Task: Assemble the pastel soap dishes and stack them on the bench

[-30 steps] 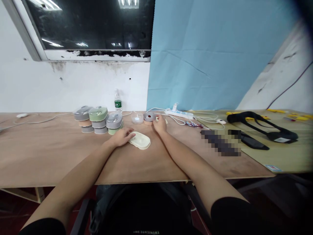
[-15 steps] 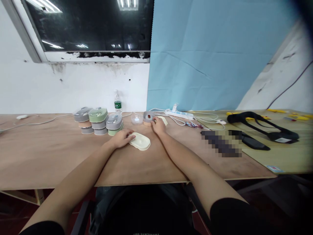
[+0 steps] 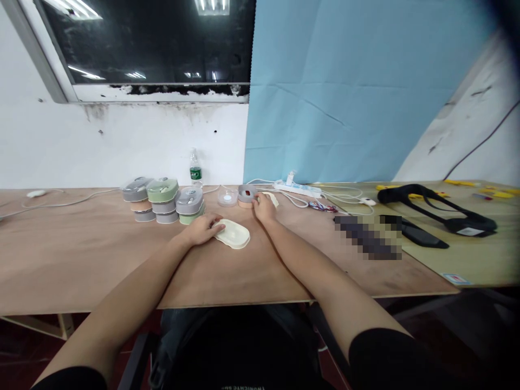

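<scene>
My left hand [image 3: 203, 228] is closed on the left end of a shallow, cream-coloured oval tray [image 3: 234, 234], its thumb over the rim. The tray lies on the table in front of me. Farther back, my right hand [image 3: 265, 208] has its fingers drawn together at the right side of a small rounded container [image 3: 245, 203], grey above and peach below, with a small reddish-brown spot inside. Behind the right hand a second cream-coloured piece [image 3: 274, 199] shows in part. A clear, shallow lid [image 3: 227, 197] sits just left of the container.
Stacked lidded boxes [image 3: 163, 203] in grey, green and peach stand to the left. A water bottle [image 3: 195, 170] is by the wall. A white power strip [image 3: 298, 189] with cables lies at the back. Black headgear [image 3: 467, 219] and a black flat piece [image 3: 422, 234] lie right.
</scene>
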`<state>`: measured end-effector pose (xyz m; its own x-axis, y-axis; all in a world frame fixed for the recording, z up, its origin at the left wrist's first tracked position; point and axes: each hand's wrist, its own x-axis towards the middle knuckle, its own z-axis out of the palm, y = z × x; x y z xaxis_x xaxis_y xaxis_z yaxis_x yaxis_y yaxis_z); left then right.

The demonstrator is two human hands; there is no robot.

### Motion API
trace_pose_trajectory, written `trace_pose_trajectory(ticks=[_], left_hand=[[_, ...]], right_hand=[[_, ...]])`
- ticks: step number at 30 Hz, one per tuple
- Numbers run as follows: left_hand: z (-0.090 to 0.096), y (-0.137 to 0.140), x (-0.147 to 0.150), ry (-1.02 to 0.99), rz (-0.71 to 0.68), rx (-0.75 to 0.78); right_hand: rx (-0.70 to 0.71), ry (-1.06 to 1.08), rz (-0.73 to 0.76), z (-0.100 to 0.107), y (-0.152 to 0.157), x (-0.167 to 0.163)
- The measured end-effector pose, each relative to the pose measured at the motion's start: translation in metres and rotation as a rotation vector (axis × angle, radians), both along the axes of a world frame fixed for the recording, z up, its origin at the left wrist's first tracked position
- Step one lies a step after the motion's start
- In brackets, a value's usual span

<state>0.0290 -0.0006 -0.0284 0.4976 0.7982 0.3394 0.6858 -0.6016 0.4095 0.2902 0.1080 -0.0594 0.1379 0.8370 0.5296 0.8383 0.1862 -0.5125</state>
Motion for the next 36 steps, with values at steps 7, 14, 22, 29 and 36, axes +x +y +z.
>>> trace_pose_trajectory(ticks=[7, 14, 22, 29, 36], left_hand=[[0.003, -0.003, 0.0, 0.03, -0.067, -0.031], [-0.005, 0.001, -0.001, 0.084, -0.043, -0.04], [0.006, -0.003, 0.0, -0.101, 0.194, 0.1], [0.015, -0.003, -0.003, -0.266, 0.261, 0.431], [0.015, -0.005, -0.005, -0.26, 0.297, 0.533]], right_hand=[[0.013, 0.017, 0.01, 0.002, -0.003, -0.002], [0.129, 0.066, 0.06, 0.014, -0.017, -0.008], [0.241, -0.036, 0.371, 0.022, -0.042, -0.025], [0.255, -0.147, 0.473, 0.023, -0.051, -0.031], [0.249, -0.174, 0.539, 0.026, -0.054, -0.034]])
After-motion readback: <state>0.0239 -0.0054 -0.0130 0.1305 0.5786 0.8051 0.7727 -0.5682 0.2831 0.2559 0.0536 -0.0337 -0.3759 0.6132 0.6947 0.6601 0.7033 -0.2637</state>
